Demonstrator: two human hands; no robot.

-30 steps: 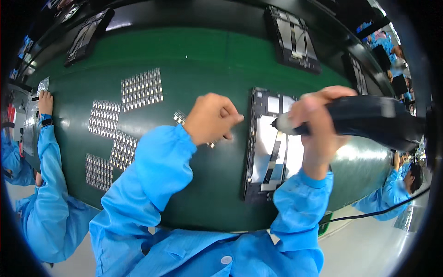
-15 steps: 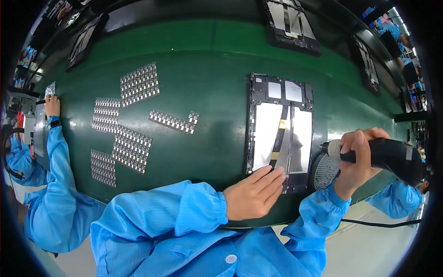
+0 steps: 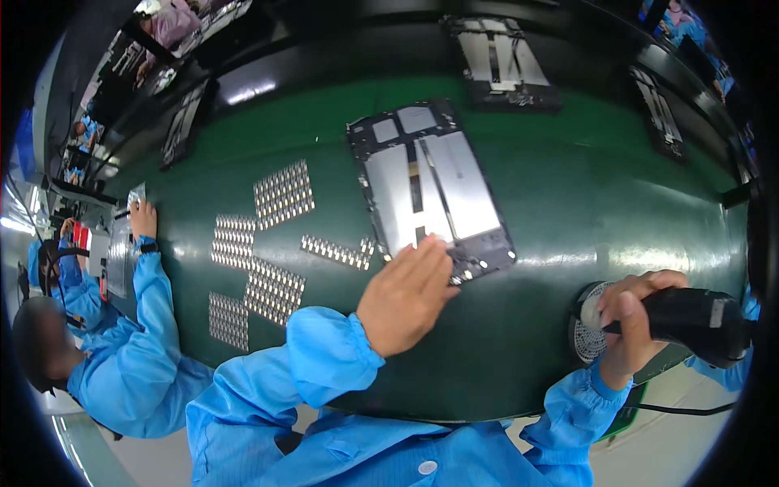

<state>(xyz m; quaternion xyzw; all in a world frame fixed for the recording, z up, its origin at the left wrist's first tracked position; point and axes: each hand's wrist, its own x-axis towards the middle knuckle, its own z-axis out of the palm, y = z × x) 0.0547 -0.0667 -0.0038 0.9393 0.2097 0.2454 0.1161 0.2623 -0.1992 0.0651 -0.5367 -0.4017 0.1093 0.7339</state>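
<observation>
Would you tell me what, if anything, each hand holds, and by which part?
Right hand: black tool, near its pale nose. Left hand: no visible grip, touching the panel.

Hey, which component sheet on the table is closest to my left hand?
The narrow strip with a stub at its right end; the other four sheets are broader blocks, farther from your left hand.

The device panels [image 3: 466, 191] look smooth, shiny metal, the handheld tool [image 3: 686, 316] plastic, the tabletop [image 3: 487, 349] glossy.
</observation>
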